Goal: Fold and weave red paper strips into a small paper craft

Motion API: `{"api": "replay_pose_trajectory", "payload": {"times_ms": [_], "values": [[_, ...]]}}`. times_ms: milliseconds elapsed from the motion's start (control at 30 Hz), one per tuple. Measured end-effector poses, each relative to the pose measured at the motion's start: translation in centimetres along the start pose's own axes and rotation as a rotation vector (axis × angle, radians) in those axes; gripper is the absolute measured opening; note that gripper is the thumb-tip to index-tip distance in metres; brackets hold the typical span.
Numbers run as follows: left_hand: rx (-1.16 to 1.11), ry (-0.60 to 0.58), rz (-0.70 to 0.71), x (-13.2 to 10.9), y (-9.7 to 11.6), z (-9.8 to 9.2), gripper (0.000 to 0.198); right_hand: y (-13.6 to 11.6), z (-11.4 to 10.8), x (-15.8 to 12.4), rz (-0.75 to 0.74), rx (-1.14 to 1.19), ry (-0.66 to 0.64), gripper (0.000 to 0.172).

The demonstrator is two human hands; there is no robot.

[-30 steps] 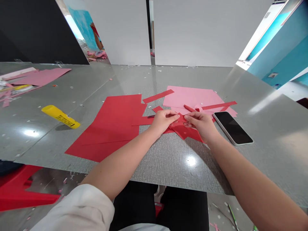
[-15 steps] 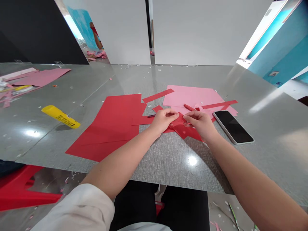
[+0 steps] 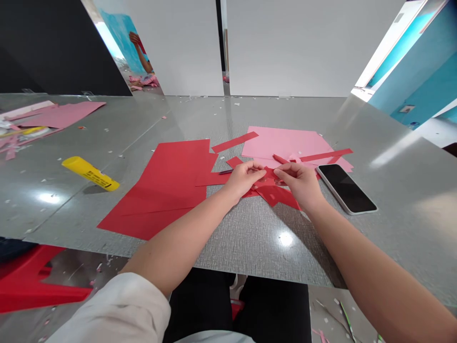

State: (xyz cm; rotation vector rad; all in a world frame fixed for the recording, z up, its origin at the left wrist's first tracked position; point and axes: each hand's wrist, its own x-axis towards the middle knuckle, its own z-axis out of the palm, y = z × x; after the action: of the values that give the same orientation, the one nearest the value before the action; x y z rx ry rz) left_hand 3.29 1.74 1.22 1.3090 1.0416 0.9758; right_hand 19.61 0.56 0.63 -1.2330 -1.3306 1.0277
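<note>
Left hand [image 3: 244,179] and right hand [image 3: 299,183] both closed in a pinch on a small red paper piece [image 3: 269,181], raised just off the table [image 3: 250,238] for a steady two-handed hold, between a red sheet [image 3: 160,190] and a phone [image 3: 345,189].

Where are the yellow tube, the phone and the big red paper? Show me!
Yellow tube [image 3: 90,174], head view, middle of its barrel.
Phone [image 3: 345,189], head view, centre of its black screen.
Big red paper [image 3: 153,190], head view, middle of the sheet.

A craft workroom: paper offcuts [image 3: 234,142] litter the table [image 3: 246,238].
</note>
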Motion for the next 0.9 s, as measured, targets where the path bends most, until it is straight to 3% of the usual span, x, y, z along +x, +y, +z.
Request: {"api": "replay_pose_trajectory", "payload": {"times_ms": [433,900], "values": [[0.005,-0.069,-0.051,0.26,-0.48,-0.26,0.011,-0.51,0.01,-0.14,0.001,0.021,0.008,0.022],[0.071,-0.061,-0.006,0.26,-0.51,-0.04,0.008,-0.14,-0.17,0.03,-0.027,-0.012,0.025,0.023]]}}
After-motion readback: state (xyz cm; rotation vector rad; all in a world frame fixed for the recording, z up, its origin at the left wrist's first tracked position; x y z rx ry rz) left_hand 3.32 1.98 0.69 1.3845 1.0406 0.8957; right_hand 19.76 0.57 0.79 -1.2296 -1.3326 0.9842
